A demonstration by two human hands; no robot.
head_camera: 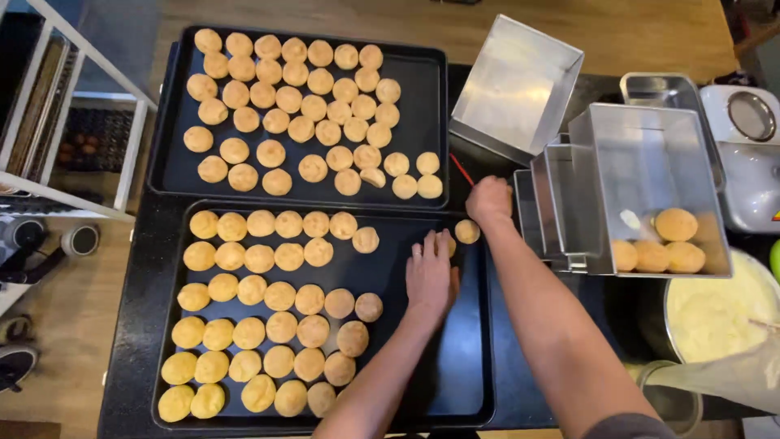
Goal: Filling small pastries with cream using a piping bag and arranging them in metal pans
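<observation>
Two dark baking trays lie before me, the far tray and the near tray, each carrying several round golden pastry puffs. My left hand rests flat on the near tray, fingers apart, beside a puff partly hidden under its fingertips. One loose puff sits at the tray's right rim. My right hand is closed just above that puff, by the tray edge; I cannot see anything in it.
Square metal tins stand at the right; one tilted tin holds several puffs. Another tin leans behind it. A bowl of pale cream and a piping bag are at the lower right. A white rack stands on the left.
</observation>
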